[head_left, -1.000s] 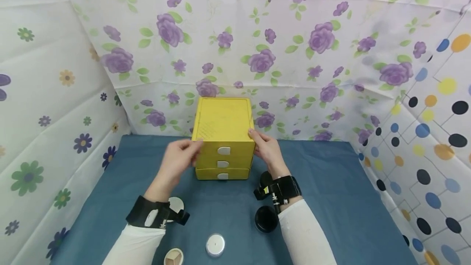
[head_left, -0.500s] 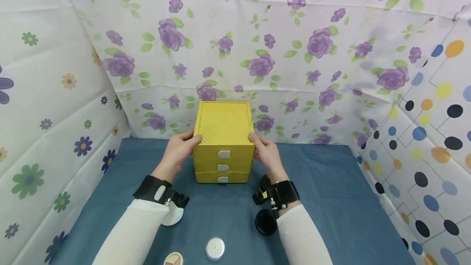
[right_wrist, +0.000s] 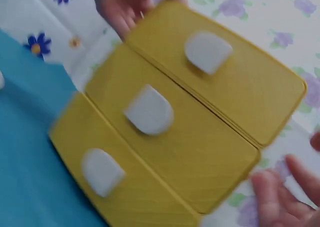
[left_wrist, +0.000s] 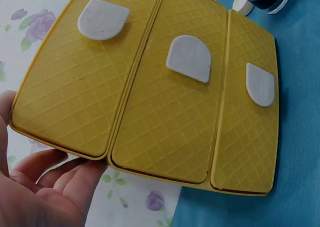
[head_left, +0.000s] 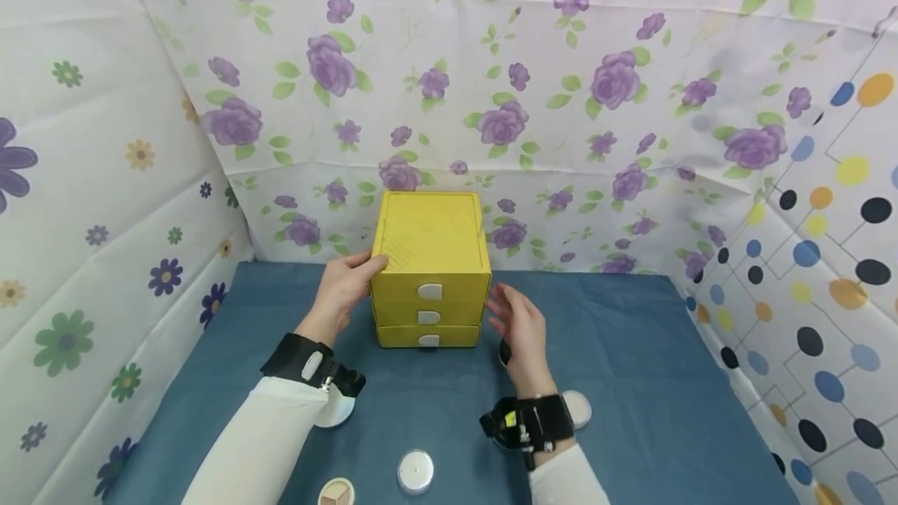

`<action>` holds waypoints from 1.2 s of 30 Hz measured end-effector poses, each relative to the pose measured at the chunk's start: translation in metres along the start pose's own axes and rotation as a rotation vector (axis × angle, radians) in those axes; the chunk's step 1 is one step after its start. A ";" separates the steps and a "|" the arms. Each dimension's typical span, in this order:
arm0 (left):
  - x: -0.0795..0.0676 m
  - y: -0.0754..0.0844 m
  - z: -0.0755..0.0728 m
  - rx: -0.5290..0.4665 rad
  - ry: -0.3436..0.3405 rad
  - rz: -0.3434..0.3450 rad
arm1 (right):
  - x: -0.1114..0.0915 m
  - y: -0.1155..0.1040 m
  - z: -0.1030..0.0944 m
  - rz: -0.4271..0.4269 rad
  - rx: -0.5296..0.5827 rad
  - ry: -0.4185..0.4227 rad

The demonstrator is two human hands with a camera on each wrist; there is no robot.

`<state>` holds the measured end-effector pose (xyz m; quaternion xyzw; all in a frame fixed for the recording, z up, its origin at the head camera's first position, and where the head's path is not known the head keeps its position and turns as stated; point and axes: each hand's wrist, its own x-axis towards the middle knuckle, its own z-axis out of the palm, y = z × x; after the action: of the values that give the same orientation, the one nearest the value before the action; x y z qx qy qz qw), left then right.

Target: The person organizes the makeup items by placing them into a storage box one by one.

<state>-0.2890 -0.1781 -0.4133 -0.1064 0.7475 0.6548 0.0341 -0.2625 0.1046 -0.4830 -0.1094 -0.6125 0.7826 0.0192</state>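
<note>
A yellow three-drawer box with white tab handles stands on the blue cloth near the back, all its drawers closed. At its left front corner my left hand grips the upper edge, thumb on top and fingers against the side. The left wrist view shows those fingers bent at the side of the top drawer. My right hand is just off the box's right side, fingers loosely bent and holding nothing. A gap between the right hand and the box shows in the right wrist view.
A silvery-white round lid and a round compact with a divided pan lie in front. White discs sit by the left wrist and right wrist. Black round pieces are partly hidden by the right hand. Patterned cloth walls enclose the table.
My left hand has taken hold of the box's left front corner. The right hand has let go of the right corner and moved down and away, uncovering a white disc.
</note>
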 end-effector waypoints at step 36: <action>0.004 -0.006 0.000 -0.019 0.006 0.035 | -0.029 0.072 0.064 0.356 0.023 -0.279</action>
<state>-0.2912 -0.1788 -0.4200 -0.0954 0.7433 0.6619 0.0194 -0.2394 0.0210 -0.5331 -0.1059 -0.5712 0.7883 -0.2028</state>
